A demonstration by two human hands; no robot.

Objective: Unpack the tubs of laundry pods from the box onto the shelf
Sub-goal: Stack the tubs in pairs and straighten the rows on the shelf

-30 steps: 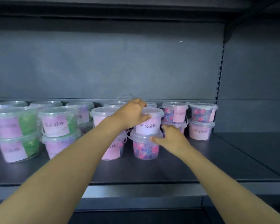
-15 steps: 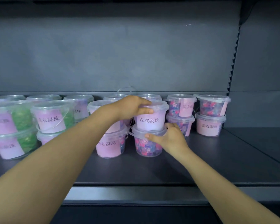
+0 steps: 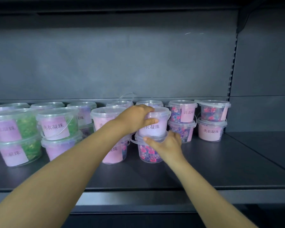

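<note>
Tub [image 3: 155,127] upright, label forward; left hand [image 3: 135,119] gripping.

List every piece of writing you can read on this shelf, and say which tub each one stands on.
"洗衣凝珠": label of the upper green tub, second stack from the left.
"洗衣凝珠": label of the lower tub, far right stack.
"衣凝珠", first character covered: upper tub under the left hand.
"凝珠", cut off: leftmost front stack, both tubs.
"洗衣", cut off: upper tub of the second stack from the right.
Other labels are hidden or blurred.
</note>
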